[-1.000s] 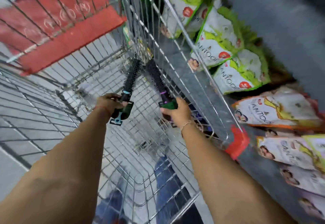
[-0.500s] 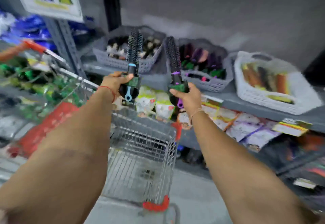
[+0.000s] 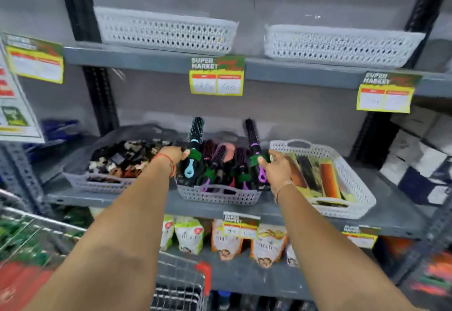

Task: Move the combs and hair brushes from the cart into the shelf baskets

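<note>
Grey basket (image 3: 217, 197) crammed with brushes; white basket (image 3: 352, 183) of combs alongside.

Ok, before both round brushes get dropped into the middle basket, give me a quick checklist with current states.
1. Left hand grips blue-handled brush: ok.
2. Right hand grips purple-handled brush: ok.
3. Both brushes over the middle basket: ok.
4. That basket holds brushes, so right category: ok.
5. Free room inside for two more: cannot tell, it looks crowded.
6. Neighbouring white basket clear of the right hand: cannot tell.
</note>
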